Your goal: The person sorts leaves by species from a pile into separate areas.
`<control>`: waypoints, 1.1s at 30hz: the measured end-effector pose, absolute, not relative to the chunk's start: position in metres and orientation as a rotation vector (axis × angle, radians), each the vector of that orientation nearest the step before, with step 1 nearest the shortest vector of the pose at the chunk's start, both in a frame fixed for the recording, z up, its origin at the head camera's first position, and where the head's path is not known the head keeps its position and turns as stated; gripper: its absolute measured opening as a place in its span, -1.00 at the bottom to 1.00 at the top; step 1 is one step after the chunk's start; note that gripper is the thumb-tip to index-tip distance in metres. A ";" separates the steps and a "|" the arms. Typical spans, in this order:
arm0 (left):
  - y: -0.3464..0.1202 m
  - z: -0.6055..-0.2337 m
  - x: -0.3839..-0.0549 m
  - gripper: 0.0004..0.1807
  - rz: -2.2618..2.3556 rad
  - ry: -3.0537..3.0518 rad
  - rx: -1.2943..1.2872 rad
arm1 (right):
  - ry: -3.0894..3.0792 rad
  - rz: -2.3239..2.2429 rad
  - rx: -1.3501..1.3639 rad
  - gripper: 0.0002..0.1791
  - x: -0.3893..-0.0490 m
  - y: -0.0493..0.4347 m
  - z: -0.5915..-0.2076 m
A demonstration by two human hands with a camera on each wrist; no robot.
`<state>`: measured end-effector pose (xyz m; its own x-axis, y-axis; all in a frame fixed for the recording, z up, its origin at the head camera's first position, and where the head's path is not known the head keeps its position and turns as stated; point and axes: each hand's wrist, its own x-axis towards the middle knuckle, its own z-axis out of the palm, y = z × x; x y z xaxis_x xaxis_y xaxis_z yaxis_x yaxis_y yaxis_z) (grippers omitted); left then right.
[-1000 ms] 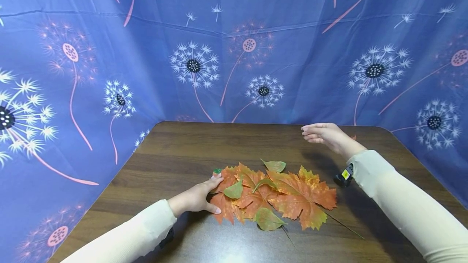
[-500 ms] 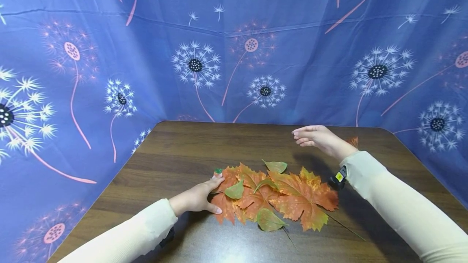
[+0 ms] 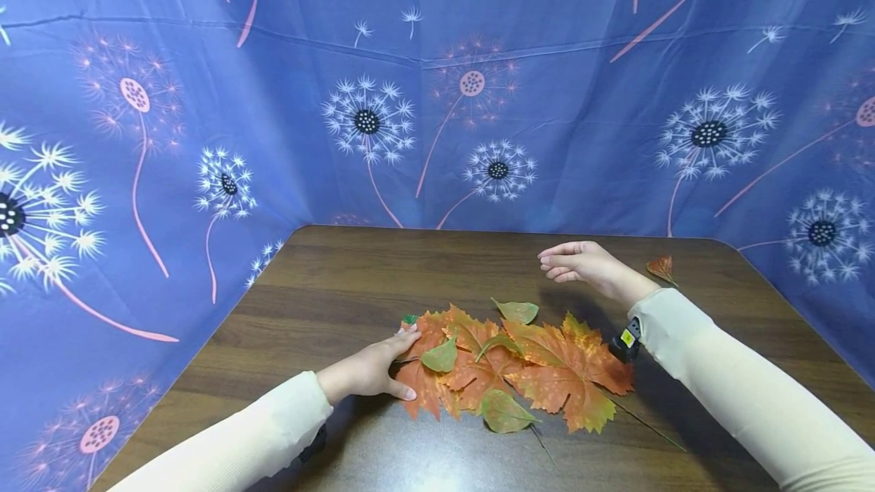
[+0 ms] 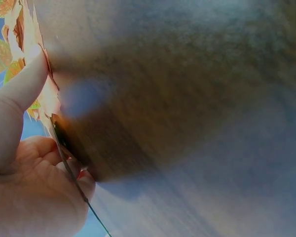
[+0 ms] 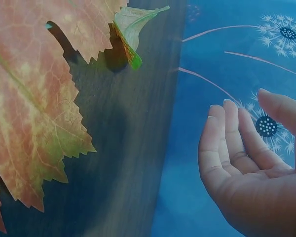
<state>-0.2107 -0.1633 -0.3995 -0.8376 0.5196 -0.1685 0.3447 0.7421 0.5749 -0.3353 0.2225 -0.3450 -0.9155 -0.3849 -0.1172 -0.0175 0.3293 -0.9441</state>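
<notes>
Orange maple leaves [image 3: 478,382], apparently artificial, lie overlapped in a row on the wooden table. Small green leaves [image 3: 440,356] are scattered over and around them. At the row's left end rests my left hand [image 3: 369,367], thumb and fingers spread apart and touching the leaf edges. A thin stem [image 4: 74,180] crosses its palm in the left wrist view; some fingertips are hidden. My right hand [image 3: 581,264] hovers behind the row's right end, holding nothing. Its fingers bend loosely in the right wrist view, apart from the large maple leaf [image 5: 34,108].
A small reddish leaf [image 3: 661,269] lies at the table's back right, beyond my right wrist. A bit of green [image 3: 409,319] shows behind the left fingertips. Blue dandelion-print cloth [image 3: 424,120] hangs around the brown table [image 3: 328,272].
My right hand has moved left and slightly toward me, uncovering the small reddish leaf at the back right. The left hand and the leaf row stay in place.
</notes>
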 end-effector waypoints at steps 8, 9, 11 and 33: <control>-0.162 -0.397 -0.209 0.04 0.777 2.622 0.687 | 2.302 -1.582 -0.320 -0.46 -0.338 0.219 -0.347; -0.162 -0.396 -0.209 0.05 0.777 2.622 0.688 | 2.304 -1.584 -0.302 -0.47 -0.338 0.218 -0.347; -0.161 -0.396 -0.208 0.05 0.780 2.620 0.687 | 2.303 -1.576 -0.286 -0.49 -0.339 0.218 -0.349; -0.161 -0.397 -0.206 0.06 0.757 2.619 0.671 | 2.308 -1.335 -0.278 -0.48 -0.333 0.204 -0.368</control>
